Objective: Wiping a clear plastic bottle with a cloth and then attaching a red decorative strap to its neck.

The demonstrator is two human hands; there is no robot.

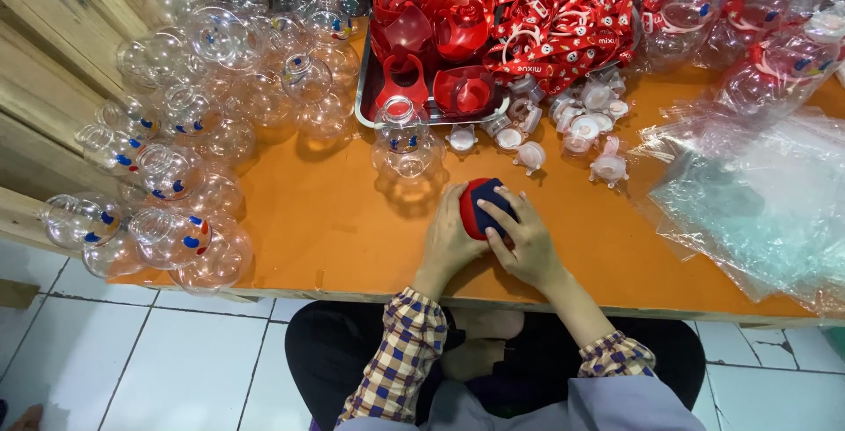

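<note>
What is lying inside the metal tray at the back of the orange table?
The metal tray holds red plastic parts, piled loosely. Red straps overlap its right side. The tray's floor beneath them is mostly covered, so anything underneath cannot be seen.

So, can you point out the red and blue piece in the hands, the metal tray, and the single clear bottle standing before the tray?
red and blue piece (480, 205), head view, blue top.
metal tray (362, 96), head view, left rim.
clear bottle (404, 145), head view, round body.

Lighting: bright, even, from overhead. Shadows: soft, short, beneath the hands on the orange counter. Glare: white highlights across the clear plastic globes and plastic bags. Focus: sharp centrally. Distortion: wide-angle bending at the edges; lower corners dimmer.
</note>
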